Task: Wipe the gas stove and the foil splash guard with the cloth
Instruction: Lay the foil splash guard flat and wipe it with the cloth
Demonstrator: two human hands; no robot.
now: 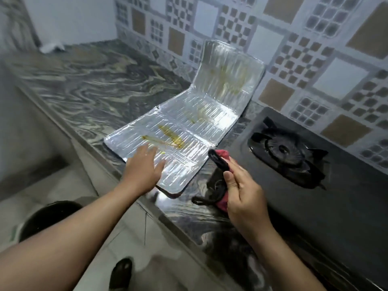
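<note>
Dark marbled stone makes the counter [88, 85], and patterned tiles [294, 49] cover the wall behind it. On the counter lies the foil guard [189, 131], folded in panels: the two near panels lie flat, the far one leans up against the tiles. Its long axis runs from the near counter edge toward the wall, slanting to the right. Yellow-brown stains [172, 135] mark the foil.

The left hand [144, 171] is spread wide, fingers straight, over the near left corner of the foil; I cannot tell if the palm presses on it. The right hand [243, 196] grips a red and black cloth [220, 162], with thumb and fingers curled around it, just right of the foil, above the counter. The black stove [315, 206] sits to the right, its burner [285, 150] near the wall.
</note>
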